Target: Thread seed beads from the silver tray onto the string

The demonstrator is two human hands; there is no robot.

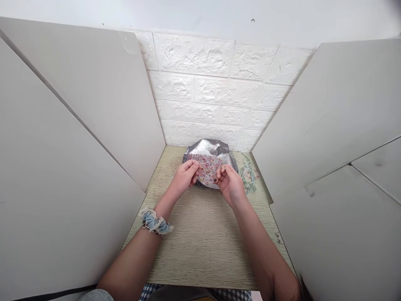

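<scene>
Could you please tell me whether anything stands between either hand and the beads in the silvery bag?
Nothing visible does: the left hand and right hand are close to the beads, which show uncovered in the silvery bag. The greenish bead strands lie off to the right.

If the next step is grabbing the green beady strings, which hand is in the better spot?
Probably the right hand: the green beady strings lie nearer to it, to the right of the silver bag. The left hand would have to reach across.
</scene>
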